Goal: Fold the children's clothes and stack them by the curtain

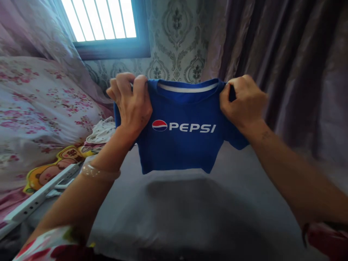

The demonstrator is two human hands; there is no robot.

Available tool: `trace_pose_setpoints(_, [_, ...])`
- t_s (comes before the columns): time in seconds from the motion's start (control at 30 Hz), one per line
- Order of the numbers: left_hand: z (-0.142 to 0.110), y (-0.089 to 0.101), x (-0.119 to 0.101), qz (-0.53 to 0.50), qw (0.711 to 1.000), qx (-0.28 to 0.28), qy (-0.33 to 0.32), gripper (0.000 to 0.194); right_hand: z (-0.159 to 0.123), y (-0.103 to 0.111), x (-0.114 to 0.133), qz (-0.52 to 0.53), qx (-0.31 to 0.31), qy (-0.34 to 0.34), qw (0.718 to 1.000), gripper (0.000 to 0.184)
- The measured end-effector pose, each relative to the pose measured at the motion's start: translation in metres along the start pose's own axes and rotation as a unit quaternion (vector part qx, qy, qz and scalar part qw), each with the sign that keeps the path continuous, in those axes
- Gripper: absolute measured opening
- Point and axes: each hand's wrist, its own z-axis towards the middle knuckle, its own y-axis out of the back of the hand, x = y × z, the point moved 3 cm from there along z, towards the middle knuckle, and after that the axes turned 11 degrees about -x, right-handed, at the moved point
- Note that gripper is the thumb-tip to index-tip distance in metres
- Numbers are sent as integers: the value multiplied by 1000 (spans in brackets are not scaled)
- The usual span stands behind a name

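Note:
A blue T-shirt [179, 152] hangs spread out in front of me, with a white PEPSI print and a round red, white and blue logo across its chest. My left hand [133, 101] pinches the shoulder beside the collar at the left. On the other side, my right hand [243, 101] grips the opposite shoulder between thumb and fingers. The neckline with its white inner band stretches between both hands. The shirt's lower edge hangs above a grey sheet-like surface [174, 210]. Part of the left sleeve is hidden behind my left hand and forearm.
At left lie a white power strip [40, 194], a yellow cartoon cushion [51, 168] and a crumpled white cloth [102, 129]. Floral fabric [40, 105] hangs behind them. A barred window [100, 21] is at the back, with dark curtains [272, 47] on the right.

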Motion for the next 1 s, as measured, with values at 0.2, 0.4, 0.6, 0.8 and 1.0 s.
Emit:
trace_pose_setpoints(0.2, [30,27,-2,64,995,57,-57,34,22,24,9,-14,55,7,998,38])
trace_pose_setpoints(0.4, [-17,-36,16,48,984,164,-54,27,-26,-31,6,-8,176,-21,984,26])
trace_pose_setpoints(0.6, [-147,-119,38,44,945,323,18,28,-142,-105,3,-14,352,-51,935,26])
trace_pose_setpoints(0.8, [-244,-168,47,58,896,437,47,31,-233,-148,8,-9,446,-55,893,31])
trace_pose_setpoints(1.0, [-272,-186,54,65,877,473,50,31,-263,-166,8,8,498,-61,865,33])
